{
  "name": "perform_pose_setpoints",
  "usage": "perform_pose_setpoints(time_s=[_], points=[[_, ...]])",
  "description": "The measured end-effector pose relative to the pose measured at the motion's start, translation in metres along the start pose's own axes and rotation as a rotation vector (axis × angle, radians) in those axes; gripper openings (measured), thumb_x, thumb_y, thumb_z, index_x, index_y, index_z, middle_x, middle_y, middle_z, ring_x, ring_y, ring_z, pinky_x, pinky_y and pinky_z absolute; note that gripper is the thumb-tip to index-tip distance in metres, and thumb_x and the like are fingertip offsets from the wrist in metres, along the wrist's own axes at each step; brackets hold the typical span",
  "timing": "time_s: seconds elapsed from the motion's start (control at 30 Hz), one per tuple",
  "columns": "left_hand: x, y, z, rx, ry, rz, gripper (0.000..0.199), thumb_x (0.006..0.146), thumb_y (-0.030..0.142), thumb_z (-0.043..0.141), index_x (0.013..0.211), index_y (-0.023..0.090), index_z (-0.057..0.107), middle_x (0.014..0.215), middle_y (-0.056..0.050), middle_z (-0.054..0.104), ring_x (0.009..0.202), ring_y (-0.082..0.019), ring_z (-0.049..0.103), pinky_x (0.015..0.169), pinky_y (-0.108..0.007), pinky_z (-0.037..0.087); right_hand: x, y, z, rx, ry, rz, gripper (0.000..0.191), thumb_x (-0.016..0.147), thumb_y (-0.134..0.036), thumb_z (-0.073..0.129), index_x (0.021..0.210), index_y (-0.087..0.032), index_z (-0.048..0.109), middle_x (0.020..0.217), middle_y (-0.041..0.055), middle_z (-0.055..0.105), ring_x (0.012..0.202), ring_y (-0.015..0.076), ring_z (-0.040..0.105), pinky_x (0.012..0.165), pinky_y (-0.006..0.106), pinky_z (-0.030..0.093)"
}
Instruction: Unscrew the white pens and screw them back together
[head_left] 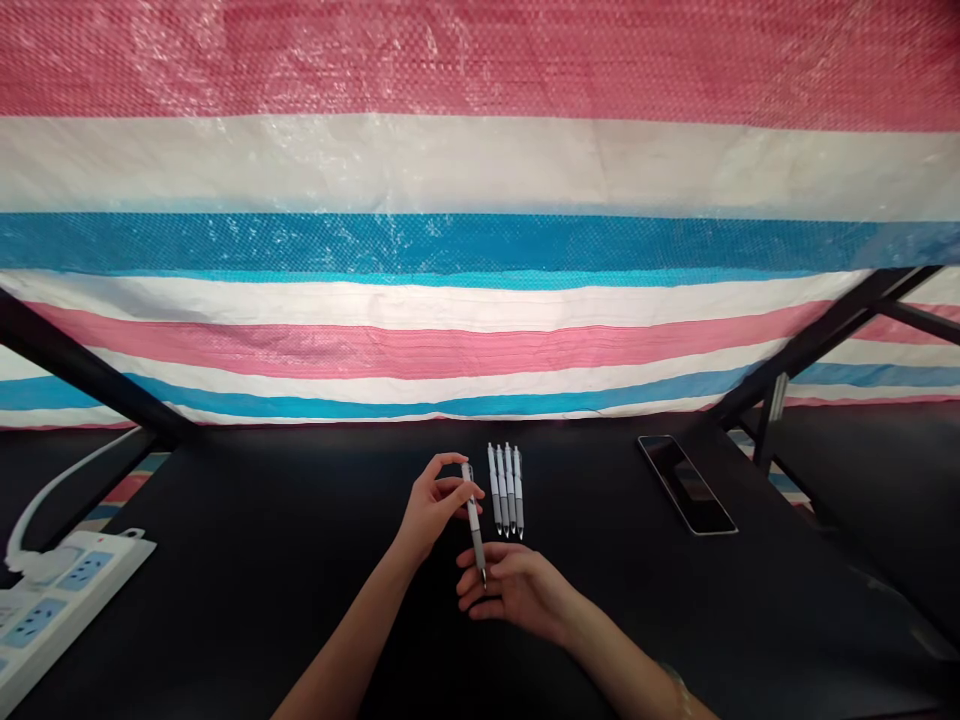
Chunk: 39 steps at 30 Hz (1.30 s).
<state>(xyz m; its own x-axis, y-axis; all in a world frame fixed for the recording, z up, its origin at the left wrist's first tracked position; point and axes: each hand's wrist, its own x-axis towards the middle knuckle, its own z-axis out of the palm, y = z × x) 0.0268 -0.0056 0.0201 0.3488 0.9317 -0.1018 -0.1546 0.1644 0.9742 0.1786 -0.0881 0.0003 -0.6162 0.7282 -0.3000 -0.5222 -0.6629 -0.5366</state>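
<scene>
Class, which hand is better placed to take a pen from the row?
Probably the right hand: it holds nothing and lies below the row of pens, while the left hand grips a pen.

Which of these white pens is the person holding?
The pen gripped in the left hand; the other four pens lie side by side on the black table.

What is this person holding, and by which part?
A white pen, held by its upper barrel in the left hand; its tip reaches the right hand, whose hold is unclear.
</scene>
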Motion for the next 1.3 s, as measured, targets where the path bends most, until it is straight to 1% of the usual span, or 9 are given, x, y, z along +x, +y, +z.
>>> perform_pose_setpoints(time_s=[0.2, 0.37, 0.47, 0.53, 0.7, 0.93, 1.1, 1.2, 1.3], points=[[0.004, 0.0, 0.001, -0.029, 0.043, -0.003, 0.047, 0.073, 0.035, 0.068, 0.111, 0.02, 0.046, 0.075, -0.005, 0.07, 0.06, -0.016, 0.064, 0.057, -0.028, 0.053, 0.002, 0.003, 0.0, -0.129, 0.034, -0.004, 0.035, 0.067, -0.02, 0.055, 0.1, -0.009, 0.061, 0.088, 0.0111, 0.066, 0.074, 0.0192, 0.065, 0.069, 0.03, 0.045], [0.014, 0.008, 0.0, 0.009, 0.102, -0.006, 0.048, 0.072, 0.037, 0.068, 0.112, 0.019, 0.047, 0.076, -0.005, 0.07, 0.061, -0.017, 0.065, 0.06, -0.03, 0.053, -0.001, -0.001, 0.001, -0.763, 0.271, -0.211, 0.018, 0.072, -0.018, 0.047, 0.081, -0.012, 0.061, 0.062, 0.0019, 0.06, 0.048, 0.0105, 0.051, 0.048, 0.023, 0.037], [0.028, 0.012, -0.002, 0.172, 0.094, 0.036, 0.05, 0.074, 0.038, 0.065, 0.117, 0.02, 0.046, 0.075, -0.004, 0.07, 0.068, -0.019, 0.066, 0.06, -0.03, 0.054, -0.006, -0.011, -0.001, -1.317, 0.443, -0.575, 0.02, 0.075, -0.012, 0.046, 0.086, -0.016, 0.062, 0.075, 0.0035, 0.061, 0.068, 0.0152, 0.055, 0.065, 0.029, 0.044], [0.039, 0.009, -0.003, 0.354, 0.069, 0.077, 0.048, 0.075, 0.038, 0.062, 0.117, 0.02, 0.048, 0.073, -0.004, 0.069, 0.07, -0.02, 0.065, 0.058, -0.029, 0.054, -0.007, -0.017, -0.003, -1.719, 0.425, -0.738, 0.03, 0.078, -0.008, 0.044, 0.102, -0.017, 0.06, 0.099, 0.0081, 0.062, 0.098, 0.0218, 0.054, 0.084, 0.036, 0.043], [0.053, -0.01, -0.003, 0.646, 0.154, 0.123, 0.043, 0.067, 0.029, 0.066, 0.108, 0.019, 0.058, 0.092, -0.006, 0.062, 0.059, -0.014, 0.06, 0.055, -0.028, 0.054, -0.004, -0.017, -0.014, -2.24, 0.374, -0.738, 0.034, 0.08, -0.009, 0.05, 0.113, -0.017, 0.055, 0.12, 0.0098, 0.056, 0.12, 0.0269, 0.04, 0.102, 0.047, 0.03], [0.012, -0.018, -0.003, 0.559, 0.161, -0.029, 0.044, 0.071, 0.033, 0.062, 0.111, 0.018, 0.052, 0.097, -0.007, 0.058, 0.051, -0.013, 0.063, 0.049, -0.029, 0.056, 0.009, -0.01, -0.021, -2.464, 0.426, -0.904, 0.015, 0.087, -0.01, 0.047, 0.083, -0.017, 0.06, 0.083, 0.0042, 0.061, 0.093, 0.0206, 0.053, 0.097, 0.045, 0.035], [-0.014, -0.015, -0.005, 0.367, 0.102, -0.198, 0.049, 0.071, 0.035, 0.064, 0.113, 0.018, 0.046, 0.084, -0.005, 0.064, 0.056, -0.018, 0.067, 0.054, -0.031, 0.057, 0.004, -0.023, -0.017, -2.513, 0.187, -0.996, 0.018, 0.088, -0.009, 0.046, 0.079, -0.016, 0.059, 0.082, 0.004, 0.06, 0.091, 0.0194, 0.053, 0.1, 0.046, 0.032], [-0.02, -0.012, -0.005, 0.3, 0.059, -0.262, 0.049, 0.071, 0.038, 0.066, 0.111, 0.015, 0.048, 0.072, -0.006, 0.068, 0.054, -0.019, 0.067, 0.053, -0.029, 0.055, -0.008, -0.033, -0.012, -2.313, 0.134, -1.053, 0.02, 0.088, -0.007, 0.042, 0.089, -0.017, 0.06, 0.085, 0.0046, 0.062, 0.092, 0.0173, 0.054, 0.098, 0.042, 0.035], [-0.022, -0.008, -0.005, 0.285, 0.038, -0.254, 0.047, 0.072, 0.041, 0.066, 0.107, 0.014, 0.052, 0.07, -0.008, 0.07, 0.055, -0.018, 0.067, 0.052, -0.026, 0.054, -0.022, -0.033, -0.005, -1.941, 0.285, -1.093, 0.03, 0.088, -0.006, 0.043, 0.11, -0.021, 0.055, 0.098, 0.006, 0.062, 0.094, 0.0173, 0.054, 0.089, 0.039, 0.043]])
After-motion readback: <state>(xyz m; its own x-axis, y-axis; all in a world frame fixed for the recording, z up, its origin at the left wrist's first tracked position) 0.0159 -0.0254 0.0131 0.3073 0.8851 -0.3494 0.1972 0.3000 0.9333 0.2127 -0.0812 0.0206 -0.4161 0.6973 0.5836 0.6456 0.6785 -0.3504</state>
